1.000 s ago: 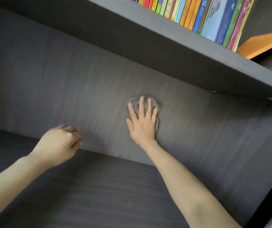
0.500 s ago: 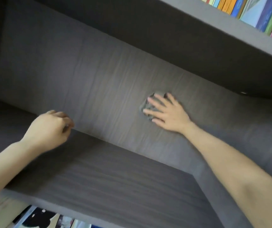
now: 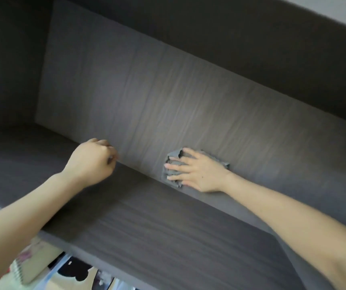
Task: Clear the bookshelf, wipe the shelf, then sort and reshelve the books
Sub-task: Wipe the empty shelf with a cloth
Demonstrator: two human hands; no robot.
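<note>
Head camera: our right hand [image 3: 201,172] lies flat with its fingers spread, pressing a crumpled grey cloth [image 3: 173,162] low on the shelf's back panel [image 3: 168,97], just above the panel's bottom edge. Our left hand [image 3: 90,162] is clenched, with nothing visible in it, further left along that edge. A wide stretch of panel extends above both hands.

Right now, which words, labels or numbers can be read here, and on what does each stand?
No text can be read.
On the spiral notebook below the shelf: pinkish marks, too blurred to read.
On the shelf and the cloth: no print.
</note>
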